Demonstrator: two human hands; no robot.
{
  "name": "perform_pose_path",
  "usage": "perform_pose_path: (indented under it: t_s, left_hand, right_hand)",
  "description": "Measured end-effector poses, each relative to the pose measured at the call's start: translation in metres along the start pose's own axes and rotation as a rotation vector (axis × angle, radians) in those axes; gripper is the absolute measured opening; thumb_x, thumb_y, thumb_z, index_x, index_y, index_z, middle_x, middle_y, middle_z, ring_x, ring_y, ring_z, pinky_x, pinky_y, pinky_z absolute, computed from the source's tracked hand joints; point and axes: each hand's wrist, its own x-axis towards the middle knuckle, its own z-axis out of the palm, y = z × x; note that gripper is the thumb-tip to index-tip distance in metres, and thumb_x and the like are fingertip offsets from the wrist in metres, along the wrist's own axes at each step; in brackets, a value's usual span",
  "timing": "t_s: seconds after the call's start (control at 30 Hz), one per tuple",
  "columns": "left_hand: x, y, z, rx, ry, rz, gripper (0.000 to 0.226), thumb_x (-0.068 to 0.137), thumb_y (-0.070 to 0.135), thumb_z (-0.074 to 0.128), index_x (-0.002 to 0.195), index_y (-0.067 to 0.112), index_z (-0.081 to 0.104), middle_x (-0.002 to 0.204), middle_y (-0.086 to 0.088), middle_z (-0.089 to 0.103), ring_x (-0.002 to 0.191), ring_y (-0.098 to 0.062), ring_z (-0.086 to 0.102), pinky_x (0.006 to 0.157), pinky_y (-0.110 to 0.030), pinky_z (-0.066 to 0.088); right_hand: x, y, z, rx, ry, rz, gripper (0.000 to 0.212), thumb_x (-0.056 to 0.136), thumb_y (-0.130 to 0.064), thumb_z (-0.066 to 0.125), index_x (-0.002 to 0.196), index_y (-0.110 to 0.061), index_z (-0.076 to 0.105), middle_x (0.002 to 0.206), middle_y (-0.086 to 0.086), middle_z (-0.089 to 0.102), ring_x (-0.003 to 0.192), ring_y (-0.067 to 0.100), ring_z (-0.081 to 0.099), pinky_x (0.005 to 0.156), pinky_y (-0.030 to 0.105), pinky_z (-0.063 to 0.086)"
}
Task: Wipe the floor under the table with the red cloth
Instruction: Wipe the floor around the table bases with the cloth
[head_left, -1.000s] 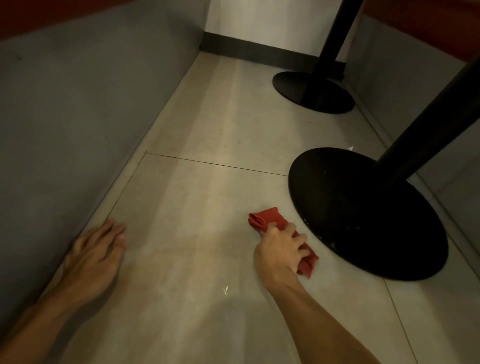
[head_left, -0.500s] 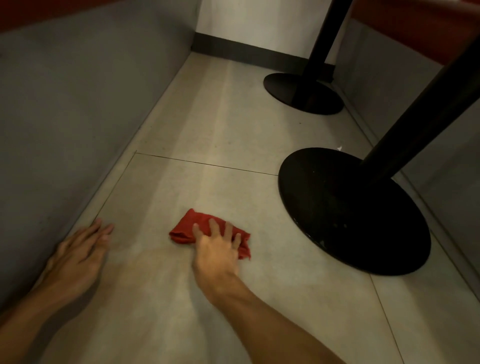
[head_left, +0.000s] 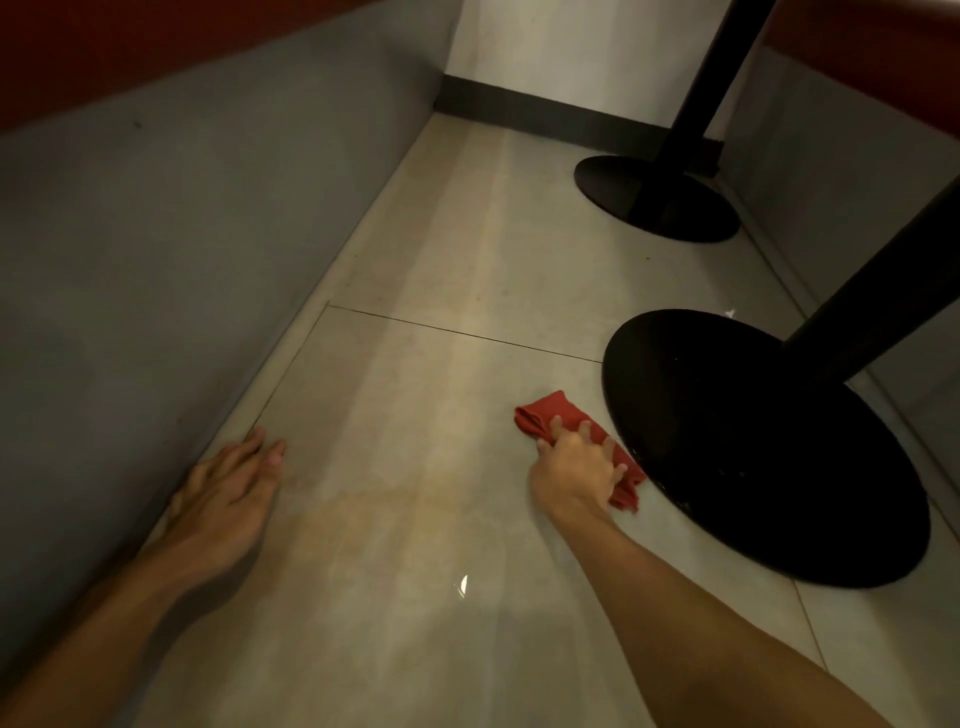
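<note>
- Your right hand (head_left: 576, 467) lies on top of the red cloth (head_left: 545, 415), fingers spread and slightly bent, and presses it down onto the tiled floor (head_left: 415, 519).
- The cloth is bunched up toward the floor's right side. Its right corner reaches the rim of the nearer round black table base (head_left: 769, 447); you cannot tell whether the two touch.
- Your left hand (head_left: 228, 483) rests flat with straight fingers and holds nothing, at the floor's left edge against the grey side panel (head_left: 156, 260).
- A tile seam (head_left: 457, 335) crosses the floor beyond both hands.
- A second black table base (head_left: 654, 200) stands near the floor's far right corner.
</note>
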Motion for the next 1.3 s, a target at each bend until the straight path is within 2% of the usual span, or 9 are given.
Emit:
perform_pose_path:
  t_s: [0.27,0.43,0.53,0.63,0.77,0.87,0.97,1.17,1.3]
  left_hand:
    - [-0.015,0.012,-0.008,-0.028,0.080,0.101,0.041,0.101,0.032,0.034,0.142,0.034,0.040,0.156,0.015,0.020,0.145,-0.012,0.013,0.115,-0.031,0.006]
    - [-0.016,0.011,-0.010,-0.031,0.081,0.141,0.043,0.101,0.028,0.036,0.143,0.027,0.039,0.157,0.008,0.020,0.145,-0.011,0.014,0.118,-0.031,0.007]
    - [-0.018,0.006,-0.014,-0.101,0.079,0.153,0.044,0.100,0.028,0.039,0.143,0.022,0.040,0.155,0.005,0.027,0.144,-0.011,0.017,0.119,-0.033,0.012]
    - [-0.029,-0.007,-0.016,-0.100,0.113,0.155,0.047,0.098,0.028,0.043,0.144,0.019,0.040,0.153,0.003,0.031,0.143,-0.013,0.021,0.119,-0.033,0.014]
    - [-0.049,-0.023,-0.010,-0.029,0.087,0.098,0.055,0.096,0.041,0.034,0.147,0.021,0.032,0.156,0.008,0.022,0.145,-0.009,0.013,0.120,-0.030,0.008]
    - [-0.056,-0.028,-0.005,-0.004,0.076,0.082,0.056,0.098,0.043,0.029,0.150,0.022,0.024,0.158,0.013,0.011,0.145,-0.003,0.003,0.119,-0.025,0.001]
    - [-0.060,-0.027,-0.004,-0.002,0.112,0.084,0.054,0.099,0.040,0.027,0.151,0.026,0.020,0.158,0.018,0.007,0.143,0.002,0.000,0.117,-0.022,-0.003]
    - [-0.069,-0.021,-0.008,-0.059,0.151,0.107,0.053,0.100,0.034,0.034,0.150,0.025,0.023,0.157,0.017,0.009,0.141,0.007,-0.002,0.110,-0.012,-0.007]
    - [-0.093,-0.014,-0.017,-0.125,0.202,0.055,0.053,0.099,0.036,0.037,0.150,0.028,0.023,0.156,0.018,0.014,0.139,0.008,0.005,0.108,-0.009,-0.005]
  right_hand:
    - [-0.070,-0.076,0.059,-0.008,-0.042,-0.353,0.046,0.102,-0.033,0.034,0.148,-0.034,0.029,0.161,0.004,0.016,0.148,0.034,0.002,0.117,0.057,0.001]
    - [-0.107,-0.104,0.082,-0.011,-0.137,-0.546,0.048,0.102,-0.037,0.034,0.149,-0.034,0.027,0.162,0.002,0.013,0.148,0.034,-0.004,0.115,0.055,-0.008]
    - [-0.101,-0.093,0.075,-0.022,-0.152,-0.587,0.047,0.102,-0.041,0.035,0.148,-0.036,0.030,0.161,-0.002,0.014,0.149,0.029,0.000,0.118,0.051,-0.004]
    - [-0.077,-0.075,0.060,0.037,-0.130,-0.535,0.045,0.101,-0.040,0.038,0.145,-0.038,0.036,0.160,-0.005,0.021,0.149,0.024,0.008,0.118,0.048,0.004]
    - [-0.027,-0.051,0.038,0.110,0.007,-0.326,0.041,0.099,-0.039,0.045,0.139,-0.034,0.047,0.155,-0.003,0.033,0.143,0.026,0.024,0.117,0.048,0.020]
    - [0.005,-0.056,0.030,0.095,0.022,-0.211,0.042,0.098,-0.038,0.046,0.140,-0.032,0.046,0.155,-0.001,0.032,0.143,0.031,0.022,0.117,0.054,0.015]
    - [0.009,-0.080,0.042,0.051,0.053,-0.217,0.043,0.099,-0.038,0.043,0.142,-0.033,0.043,0.156,0.002,0.030,0.145,0.034,0.017,0.117,0.057,0.012]
    - [-0.052,-0.132,0.077,0.066,-0.002,-0.531,0.044,0.099,-0.040,0.042,0.143,-0.036,0.041,0.158,-0.001,0.026,0.148,0.029,0.011,0.118,0.053,0.004]
    - [-0.102,-0.134,0.095,0.119,-0.060,-0.776,0.045,0.097,-0.041,0.042,0.141,-0.036,0.043,0.157,-0.003,0.028,0.148,0.028,0.009,0.117,0.050,-0.002]
